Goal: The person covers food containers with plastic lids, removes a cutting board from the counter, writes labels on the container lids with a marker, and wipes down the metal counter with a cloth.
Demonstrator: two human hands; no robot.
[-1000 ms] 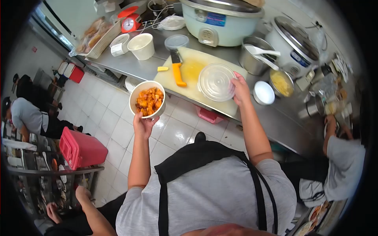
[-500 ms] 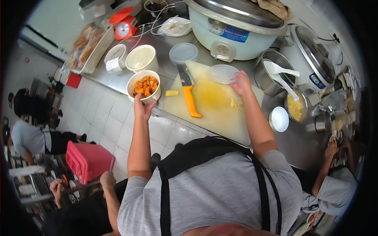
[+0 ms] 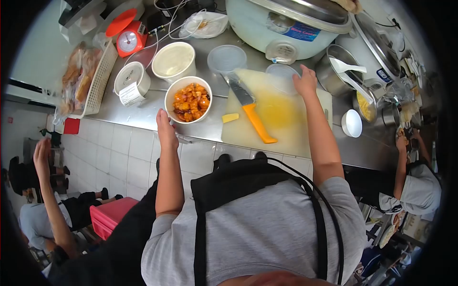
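A white paper bowl (image 3: 168,107) of orange-red sauced chunks (image 3: 192,102) stands upright near the counter's front edge. My left hand (image 3: 167,131) is just in front of it, fingers stretched out and holding nothing. On the far right part of the cutting board (image 3: 300,138) lies a clear round plastic lid (image 3: 282,78). My right hand (image 3: 305,82) is open at the lid's right side; whether a fingertip touches it I cannot tell. An orange-handled knife (image 3: 259,123) rests across the board, beside a small yellow piece (image 3: 230,117).
Behind the bowl stand a lidded tub (image 3: 173,59) and a labelled container (image 3: 132,81). Another clear lid (image 3: 227,58) lies near the rice cooker (image 3: 286,33). To the right are a metal pot (image 3: 339,64) and a white bowl (image 3: 351,123). A co-worker's raised arm (image 3: 52,200) is at left.
My left hand has let go of the bowl, which now stands on the counter. My right hand has set the clear lid down on the board and opened. A co-worker's arm has risen at left.
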